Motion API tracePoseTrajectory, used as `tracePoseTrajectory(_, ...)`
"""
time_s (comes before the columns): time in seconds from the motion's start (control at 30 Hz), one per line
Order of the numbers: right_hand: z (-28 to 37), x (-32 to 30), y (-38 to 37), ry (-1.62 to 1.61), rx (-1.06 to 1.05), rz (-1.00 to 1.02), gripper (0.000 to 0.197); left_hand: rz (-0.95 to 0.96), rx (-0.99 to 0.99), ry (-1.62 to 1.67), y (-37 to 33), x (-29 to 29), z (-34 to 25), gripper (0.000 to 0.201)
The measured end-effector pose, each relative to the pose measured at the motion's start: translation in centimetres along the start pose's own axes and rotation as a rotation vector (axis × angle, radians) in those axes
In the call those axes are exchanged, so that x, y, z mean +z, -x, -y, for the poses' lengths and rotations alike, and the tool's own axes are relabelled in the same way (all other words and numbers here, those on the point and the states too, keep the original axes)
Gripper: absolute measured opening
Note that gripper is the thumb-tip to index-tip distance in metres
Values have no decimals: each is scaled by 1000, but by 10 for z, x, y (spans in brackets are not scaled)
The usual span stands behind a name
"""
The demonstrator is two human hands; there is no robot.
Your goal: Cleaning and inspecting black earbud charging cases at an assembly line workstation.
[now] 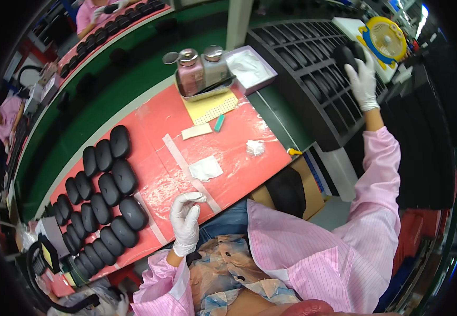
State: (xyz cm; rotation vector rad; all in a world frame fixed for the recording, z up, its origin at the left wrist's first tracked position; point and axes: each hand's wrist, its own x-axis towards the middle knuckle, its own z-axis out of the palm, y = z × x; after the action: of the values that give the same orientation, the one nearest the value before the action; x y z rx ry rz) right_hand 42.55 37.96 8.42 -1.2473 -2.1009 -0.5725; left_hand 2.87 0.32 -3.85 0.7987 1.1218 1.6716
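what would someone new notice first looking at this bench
The bright red mat covering the bench, with rows of glossy black oval cases crowding its left end. Next, the white-gloved hands: the right hand stretched far out, holding a black case over the dark slotted rack, and the left hand at the mat's near edge. Two metal-topped dispenser bottles stand in a tray at the back.

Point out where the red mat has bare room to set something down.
Free: the red mat between the left hand and white wipe, and right of the tape strip toward the crumpled wipe. Crowded: left edge, rows of black cases; far end, bottle tray.
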Motion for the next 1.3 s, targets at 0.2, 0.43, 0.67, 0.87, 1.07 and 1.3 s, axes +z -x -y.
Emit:
tracePoseTrajectory(0.2, -142, 72, 42, 156, 79, 288, 44, 17, -11, -13, -8, -6, -6, 19)
tracePoseTrajectory(0.43, -121, 84, 38, 180, 215, 598, 55, 96, -302, -678, 22, -49, -113, 31)
tracePoseTrajectory(0.67, -32, 40, 35, -154, 49, -111, 50, 761, -490, -1095, 81, -82, -113, 33)
tracePoseTrajectory(0.87, 277, -67, 101, -1227, -308, 528, 59, 508, 6, -833, 39, -12, -96, 16)
tracePoseTrajectory(1.07, 338, -47, 197, -1945, 141, 1115, 26, 936, -227, -588, -20, 36, -134, 24)
tracePoseTrajectory(1.3, 319, -68, 198, -1277, -104, 326, 10, 265, 29, -1338, -181, -47, -173, 33)
